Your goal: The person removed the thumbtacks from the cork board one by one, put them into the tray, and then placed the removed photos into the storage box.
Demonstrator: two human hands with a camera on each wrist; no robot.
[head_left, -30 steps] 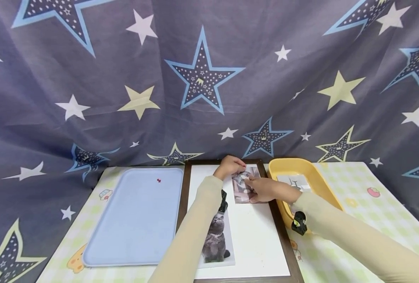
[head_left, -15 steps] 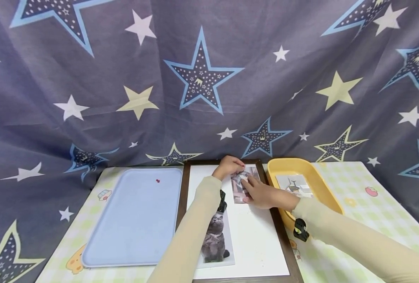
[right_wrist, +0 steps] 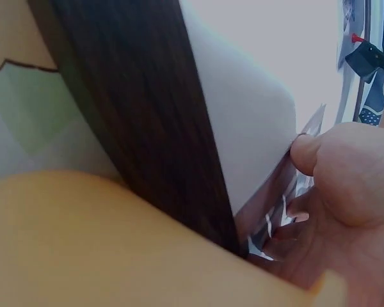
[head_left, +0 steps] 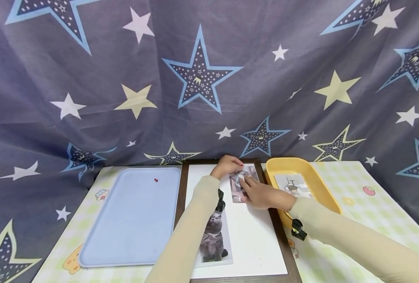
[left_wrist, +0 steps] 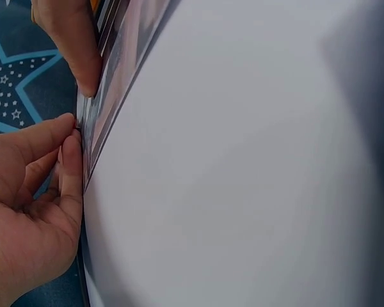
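A photo (head_left: 236,195) with pinkish and grey tones lies near the top right of a white board (head_left: 255,243) with a dark brown frame. At the photo's upper edge, my left hand (head_left: 227,166) pinches a small red push pin (left_wrist: 75,123) between thumb and fingertip. My right hand (head_left: 260,193) rests spread on the photo, its fingers pressing the surface and its thumb by the lower edge. In the right wrist view the photo's lower corner lifts slightly beside the thumb. A grey cat photo (head_left: 213,243) lies on the board's left side, partly behind my left sleeve.
On the left lies a light blue tray (head_left: 131,224) with one red push pin (head_left: 156,180) on it. A yellow bin (head_left: 324,188) right of the board holds another picture (head_left: 293,184). A starry curtain (head_left: 202,98) hangs behind the checked tablecloth (head_left: 350,220).
My right hand has shifted slightly left across the photo, its fingers now more spread. My left hand stays at the photo's top edge with the push pin.
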